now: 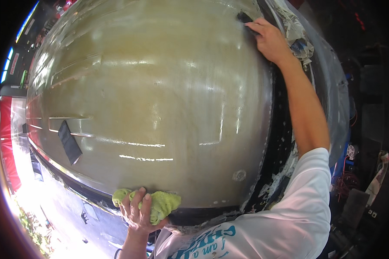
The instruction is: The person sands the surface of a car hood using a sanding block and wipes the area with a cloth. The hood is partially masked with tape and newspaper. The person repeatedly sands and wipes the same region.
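Note:
Before me spreads a wet, shiny car roof (160,99), greyish beige with streaks of reflected light. At its near edge my left hand (136,211) is closed around a yellow-green cloth (165,205). My right arm reaches to the far right edge, where my right hand (270,41) grips a dark sanding pad (245,18) against the surface; part of the pad is hidden by the fingers. A second flat dark rectangular piece (69,142), like sandpaper or a pad, lies on the roof at the left.
Crumpled masking paper and plastic (302,47) line the right side beyond a black edge strip (278,116). A red panel (8,142) stands at the far left. Coiled red hose or cable (346,183) and other gear lie at the right.

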`<action>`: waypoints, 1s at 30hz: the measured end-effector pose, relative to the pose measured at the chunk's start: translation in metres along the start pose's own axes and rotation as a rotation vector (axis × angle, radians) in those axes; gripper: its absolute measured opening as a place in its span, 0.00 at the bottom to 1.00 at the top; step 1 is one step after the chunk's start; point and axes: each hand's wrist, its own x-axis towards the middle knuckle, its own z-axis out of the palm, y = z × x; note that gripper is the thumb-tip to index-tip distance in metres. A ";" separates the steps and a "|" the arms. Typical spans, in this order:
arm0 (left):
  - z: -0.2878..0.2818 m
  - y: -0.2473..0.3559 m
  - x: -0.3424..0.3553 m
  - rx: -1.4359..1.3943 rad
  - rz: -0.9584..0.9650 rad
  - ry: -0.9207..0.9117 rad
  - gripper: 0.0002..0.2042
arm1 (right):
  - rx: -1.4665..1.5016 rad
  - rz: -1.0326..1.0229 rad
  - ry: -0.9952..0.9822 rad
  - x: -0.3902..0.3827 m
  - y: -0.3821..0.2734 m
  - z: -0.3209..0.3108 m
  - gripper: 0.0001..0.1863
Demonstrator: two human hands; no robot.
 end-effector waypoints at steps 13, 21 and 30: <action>-0.001 0.002 0.008 -0.028 0.013 0.028 0.37 | -0.071 0.057 0.026 0.005 -0.023 0.007 0.20; -0.003 0.001 0.006 -0.066 0.014 -0.004 0.38 | -0.133 0.151 -0.058 0.002 -0.028 -0.010 0.20; -0.003 0.002 0.008 -0.035 0.018 0.001 0.38 | -0.182 0.163 -0.067 0.001 -0.042 -0.010 0.23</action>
